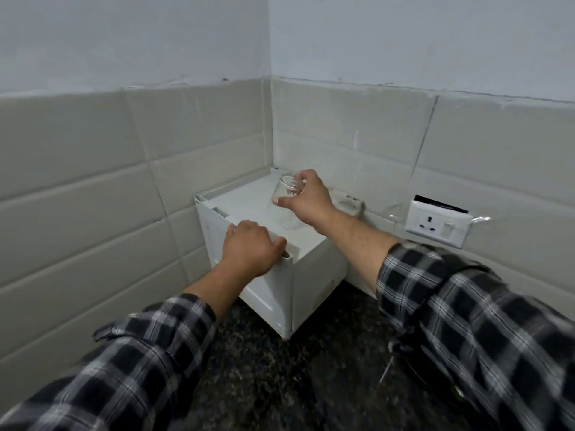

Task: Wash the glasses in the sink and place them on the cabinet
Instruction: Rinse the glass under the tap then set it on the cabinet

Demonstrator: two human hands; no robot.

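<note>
Hands [250, 248] [306, 200] on cabinet [245, 208] (left), glass [284, 213] (right)

Glass [287, 197] in your right hand [308, 203]: clear, smooth, glossy, catching bright glints. Cabinet [242, 209]: white, looks like plastic, smooth, low sheen. Surface [264, 353] under it: dark speckled stone, polished look. Wall tiles [77, 188]: grey-beige, smooth, satin sheen, thin pale grout lines. Upper wall [124, 35]: painted, matt, ragged where it meets the tile. Socket plate [435, 227]: white glossy plastic, clear film peeling at its edges. Your sleeves [482, 312]: woven checked cloth, matt.
</note>
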